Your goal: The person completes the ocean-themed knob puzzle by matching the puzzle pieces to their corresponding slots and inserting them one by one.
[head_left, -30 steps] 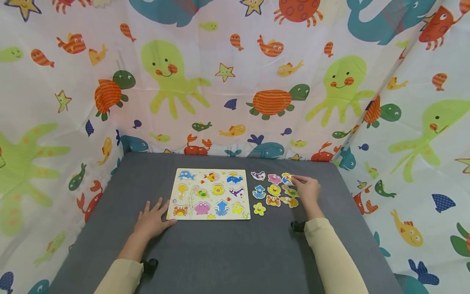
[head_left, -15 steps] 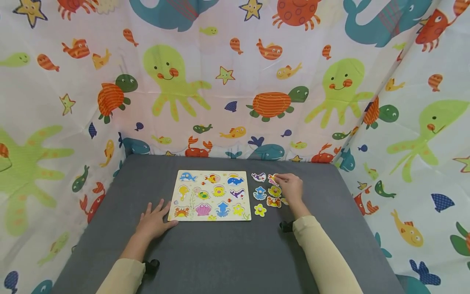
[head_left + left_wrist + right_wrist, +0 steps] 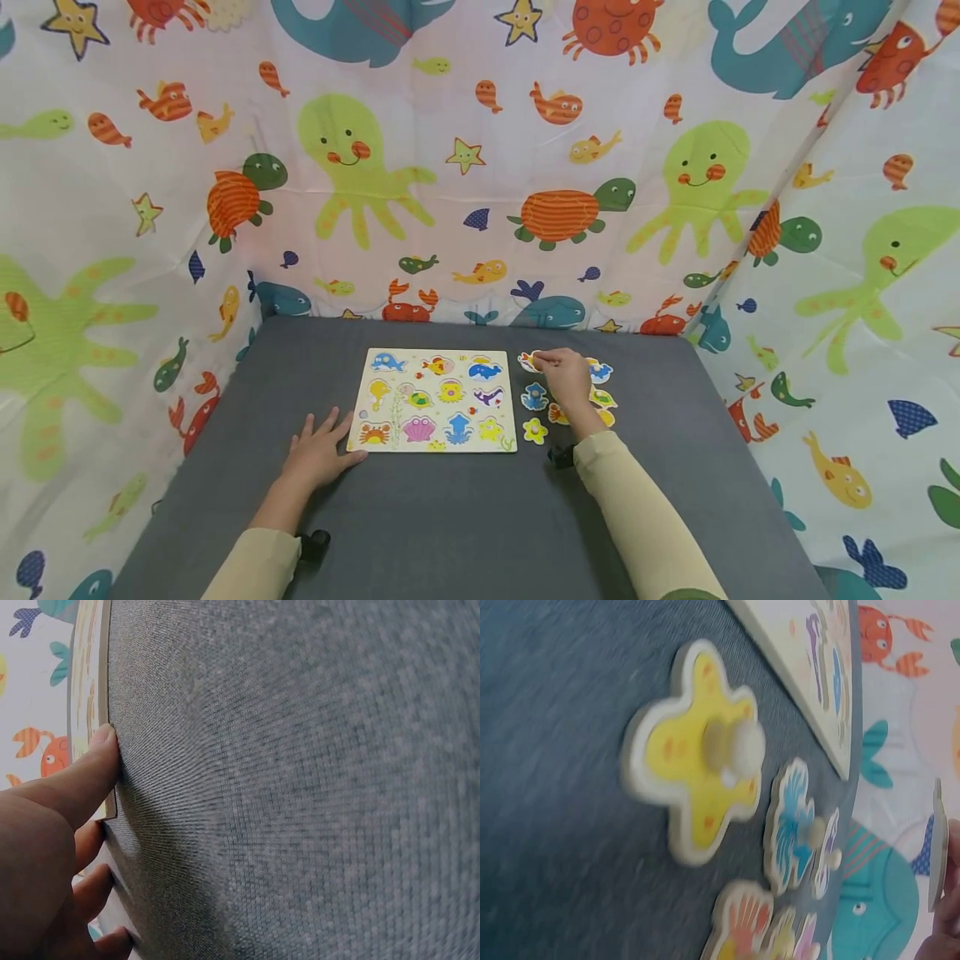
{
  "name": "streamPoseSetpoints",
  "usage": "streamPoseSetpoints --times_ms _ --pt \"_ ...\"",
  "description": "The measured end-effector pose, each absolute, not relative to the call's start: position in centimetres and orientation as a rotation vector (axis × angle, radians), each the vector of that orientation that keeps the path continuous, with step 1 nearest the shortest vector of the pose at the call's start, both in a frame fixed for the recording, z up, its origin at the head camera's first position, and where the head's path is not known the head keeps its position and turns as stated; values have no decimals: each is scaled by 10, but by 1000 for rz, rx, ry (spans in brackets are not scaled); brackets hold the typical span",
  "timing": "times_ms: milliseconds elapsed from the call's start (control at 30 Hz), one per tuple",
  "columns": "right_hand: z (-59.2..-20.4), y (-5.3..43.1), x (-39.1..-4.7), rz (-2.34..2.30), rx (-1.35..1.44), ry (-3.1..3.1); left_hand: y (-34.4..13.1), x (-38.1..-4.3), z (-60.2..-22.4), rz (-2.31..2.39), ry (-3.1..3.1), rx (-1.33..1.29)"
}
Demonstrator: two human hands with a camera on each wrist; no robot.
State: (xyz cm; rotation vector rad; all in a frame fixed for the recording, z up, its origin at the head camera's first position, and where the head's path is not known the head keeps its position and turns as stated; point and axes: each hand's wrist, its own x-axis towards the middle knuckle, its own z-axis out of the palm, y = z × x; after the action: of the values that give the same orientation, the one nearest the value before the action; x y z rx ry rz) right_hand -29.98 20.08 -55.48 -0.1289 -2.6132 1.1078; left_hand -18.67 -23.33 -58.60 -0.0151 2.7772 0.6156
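Note:
My right hand (image 3: 567,379) pinches a fish puzzle piece (image 3: 527,361) above the loose pieces. In the right wrist view that piece (image 3: 939,847) shows edge-on at the far right, off the table. My left hand (image 3: 315,454) rests at the near left corner of the wooden puzzle board (image 3: 487,447), fingers spread. The left wrist view shows its thumb (image 3: 94,769) against the board's edge. Below the right hand lie a yellow star piece (image 3: 667,750) and a blue squid piece (image 3: 786,840), each with a knob. The right hand covers some other pieces.
Right of the right hand lie a whale piece (image 3: 600,372) and a turtle piece (image 3: 602,398). A crab piece (image 3: 556,414) is partly covered by the wrist. The grey table (image 3: 450,525) ends at a printed curtain (image 3: 465,250) behind and at both sides.
The right hand has moved left from the far right piece, carrying the fish piece over the others toward the board. The whale piece is uncovered. The left hand stays put.

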Motion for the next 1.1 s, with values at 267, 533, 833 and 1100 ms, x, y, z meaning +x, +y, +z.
streamPoseSetpoints --times_ms 267,533,833,1100 --pt "-557 177 -309 1116 -69 -2625 -233 -185 -590 614 2790 4" --pt "-550 151 -319 1106 7 -2621 -234 -184 -588 625 2793 -3" --pt "-548 118 -328 1157 60 -2657 -238 -186 -588 613 2801 -2" --pt "-552 90 -333 1160 73 -2698 -236 -188 -590 580 2826 2"
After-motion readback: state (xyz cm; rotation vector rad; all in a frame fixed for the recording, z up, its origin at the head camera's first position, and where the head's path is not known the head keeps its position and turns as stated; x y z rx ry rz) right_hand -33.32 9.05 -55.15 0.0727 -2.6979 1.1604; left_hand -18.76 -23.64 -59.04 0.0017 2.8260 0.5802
